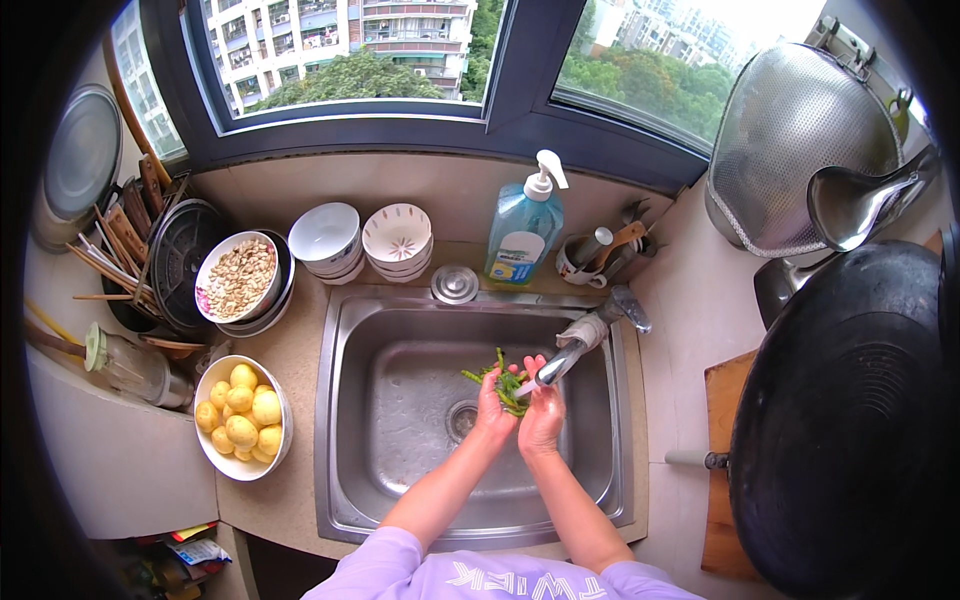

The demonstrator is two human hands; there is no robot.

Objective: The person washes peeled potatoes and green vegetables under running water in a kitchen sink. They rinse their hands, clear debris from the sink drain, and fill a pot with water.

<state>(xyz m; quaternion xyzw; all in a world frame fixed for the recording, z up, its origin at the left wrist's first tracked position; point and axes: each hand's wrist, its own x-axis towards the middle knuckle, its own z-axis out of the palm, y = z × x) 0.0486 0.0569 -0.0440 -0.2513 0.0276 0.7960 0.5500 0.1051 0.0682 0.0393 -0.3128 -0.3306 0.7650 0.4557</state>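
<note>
Green chili peppers lie between my two hands, under water running from the chrome faucet over the stainless steel sink. My left hand cups them from the left, its fingers curled round them. On the right, my right hand is held palm up with fingers raised, against the peppers and just beneath the spout. Some pepper tips stick out past my left fingers. Below and left of the hands is the sink drain. A cloth is wrapped round the faucet's neck.
Left of the sink stand a bowl of potatoes and a bowl of nuts or seeds. Stacked bowls, a drain lid and a blue soap pump bottle line the back. A black wok hangs over a wooden board at right.
</note>
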